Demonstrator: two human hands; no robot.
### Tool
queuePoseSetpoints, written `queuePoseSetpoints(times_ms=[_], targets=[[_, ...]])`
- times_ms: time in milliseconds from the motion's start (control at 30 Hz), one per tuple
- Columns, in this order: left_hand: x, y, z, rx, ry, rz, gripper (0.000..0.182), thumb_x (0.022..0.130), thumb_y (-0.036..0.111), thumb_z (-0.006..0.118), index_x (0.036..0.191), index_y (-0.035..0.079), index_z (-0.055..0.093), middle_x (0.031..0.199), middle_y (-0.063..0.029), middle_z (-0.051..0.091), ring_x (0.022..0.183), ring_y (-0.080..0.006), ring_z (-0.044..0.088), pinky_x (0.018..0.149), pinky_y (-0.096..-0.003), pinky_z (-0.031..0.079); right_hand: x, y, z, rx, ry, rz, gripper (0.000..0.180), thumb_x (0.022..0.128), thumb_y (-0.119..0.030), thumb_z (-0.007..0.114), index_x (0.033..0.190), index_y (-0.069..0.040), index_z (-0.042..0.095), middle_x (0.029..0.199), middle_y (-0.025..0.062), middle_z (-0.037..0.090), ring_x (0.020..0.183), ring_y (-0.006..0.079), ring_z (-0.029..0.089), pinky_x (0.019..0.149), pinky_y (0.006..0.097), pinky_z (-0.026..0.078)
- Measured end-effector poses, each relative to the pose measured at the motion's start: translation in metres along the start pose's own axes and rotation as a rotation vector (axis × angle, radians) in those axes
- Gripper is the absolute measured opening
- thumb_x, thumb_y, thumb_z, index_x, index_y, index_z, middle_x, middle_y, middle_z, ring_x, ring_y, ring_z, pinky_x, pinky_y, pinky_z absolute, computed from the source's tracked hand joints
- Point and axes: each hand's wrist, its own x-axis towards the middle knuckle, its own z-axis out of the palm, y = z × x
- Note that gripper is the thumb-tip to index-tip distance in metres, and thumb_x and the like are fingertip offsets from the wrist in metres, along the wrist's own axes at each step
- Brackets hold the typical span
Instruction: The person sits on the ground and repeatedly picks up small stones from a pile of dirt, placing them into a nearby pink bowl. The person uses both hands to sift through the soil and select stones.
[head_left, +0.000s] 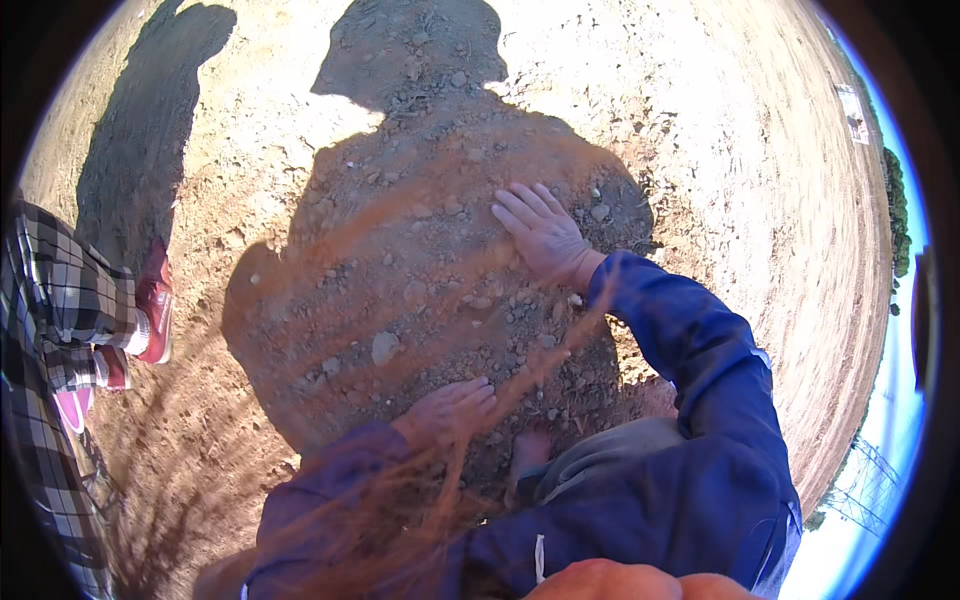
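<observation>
Dry, stony soil lies before me, mostly inside my own shadow. My right hand rests palm down on it at the right of the shadow, fingers stretched and slightly apart. A small pale stone lies just beyond that hand. Nearer my body, my left hand is low over the soil, back upward, with its fingers pointing right. Blurred reddish strands cross in front of it, and its palm is hidden. A larger pale stone sits up and left of this hand. Neither hand shows anything held.
At the left stands a person in plaid trousers and red shoes; their shadow stretches away. A bare foot is below my hands. Far right are a white panel, trees and a lattice pylon.
</observation>
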Motion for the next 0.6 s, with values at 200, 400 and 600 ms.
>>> queuePoseSetpoints(times_ms=[200,400,600], targets=[[-0.002,0.0,0.002,-0.053,-0.012,-0.004,0.056,0.09,0.02,0.059,0.143,0.004,0.05,0.149,-0.0142,0.049,0.142,-0.0323,0.045,0.114,-0.0428,0.042,0.035,0.076,-0.008,0.059,-0.036,0.583,0.06,0.092,-0.009,0.052,0.152,-0.009,0.043,0.157,0.0094,0.043,0.147,0.0296,0.037,0.122,0.0444,0.028],[0.0,0.001,-0.006,-0.018,-0.056,-0.001,0.055,0.089,0.02,0.063,0.141,0.006,0.054,0.148,-0.0134,0.051,0.141,-0.0311,0.047,0.112,-0.0422,0.043,0.08,0.106,0.013,-0.018,-0.086,0.326,0.061,0.095,-0.007,0.048,0.155,-0.013,0.04,0.161,0.0071,0.038,0.148,0.0287,0.036,0.122,0.044,0.029],[-0.002,0.002,-0.001,-0.095,-0.055,-0.047,0.054,0.095,0.022,0.051,0.146,0.003,0.049,0.154,-0.0146,0.046,0.147,-0.0305,0.039,0.117,-0.043,0.037,0.062,0.172,0.008,-0.383,-0.168,0.629,0.047,0.1,-0.026,0.05,0.146,-0.013,0.052,0.157,0.0074,0.044,0.143,0.0343,0.039,0.116,0.0521,0.033]])
